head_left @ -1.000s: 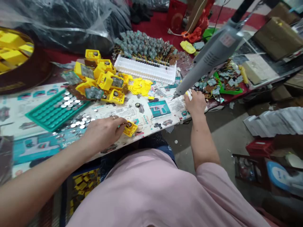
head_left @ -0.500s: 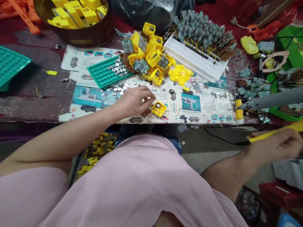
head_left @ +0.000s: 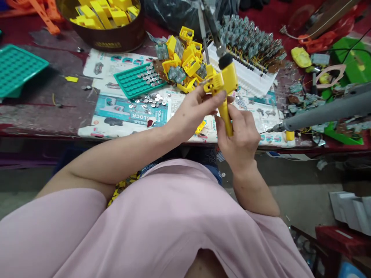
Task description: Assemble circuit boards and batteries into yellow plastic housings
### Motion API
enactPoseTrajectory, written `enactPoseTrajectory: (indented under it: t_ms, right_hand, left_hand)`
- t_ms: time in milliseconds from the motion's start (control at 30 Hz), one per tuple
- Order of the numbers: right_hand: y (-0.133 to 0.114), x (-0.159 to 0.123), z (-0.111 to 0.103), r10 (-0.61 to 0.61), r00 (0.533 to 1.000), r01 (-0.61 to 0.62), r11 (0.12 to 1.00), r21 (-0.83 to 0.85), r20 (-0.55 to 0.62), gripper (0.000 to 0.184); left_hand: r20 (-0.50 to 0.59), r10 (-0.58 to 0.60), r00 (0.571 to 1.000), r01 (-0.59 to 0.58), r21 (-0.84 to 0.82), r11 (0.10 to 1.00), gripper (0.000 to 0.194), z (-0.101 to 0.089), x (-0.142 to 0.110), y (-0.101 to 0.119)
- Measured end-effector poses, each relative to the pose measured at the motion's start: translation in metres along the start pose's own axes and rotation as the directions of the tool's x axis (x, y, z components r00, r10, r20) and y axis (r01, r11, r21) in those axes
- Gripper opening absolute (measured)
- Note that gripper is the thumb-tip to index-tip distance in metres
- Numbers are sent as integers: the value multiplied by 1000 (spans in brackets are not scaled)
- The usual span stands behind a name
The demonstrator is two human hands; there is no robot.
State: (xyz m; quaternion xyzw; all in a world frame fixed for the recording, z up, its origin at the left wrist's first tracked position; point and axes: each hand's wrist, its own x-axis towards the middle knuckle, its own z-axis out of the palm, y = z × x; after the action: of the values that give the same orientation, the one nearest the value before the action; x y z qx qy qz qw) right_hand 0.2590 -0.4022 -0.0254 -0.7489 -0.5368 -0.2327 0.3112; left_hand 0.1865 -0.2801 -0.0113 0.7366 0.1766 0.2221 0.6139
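Tool (head_left: 231, 79) in both hands, on the near side of the white tray (head_left: 261, 87), by its left end: right hand (head_left: 240, 139) wrapped round the handle (head_left: 225, 119), left hand (head_left: 194, 112) pinching at the head, on the tool itself or a separate part, can't tell! Good work here wants a steady handle, fingertips clear of the black end (head_left: 225, 60), and knuckles off the driver (head_left: 319, 110), its tip close by, nearer than the tray.

Yellow tool (head_left: 231, 79) is hanging aloft, right of centre | handle is pointing near | black collar (head_left: 225, 60) is joining metal shaft (head_left: 213, 29), leaning far-left | thin rod (head_left: 203, 33) is apparently running alongside
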Motion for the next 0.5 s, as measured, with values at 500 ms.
enactPoseTrajectory:
  t_ms: [500]
  right_hand:
    - [36, -7, 47, 152, 976, -43, 838, 544, -157, 64]
  left_hand:
    - [255, -36, 966, 139, -397, 907, 37, 15, 23, -18]
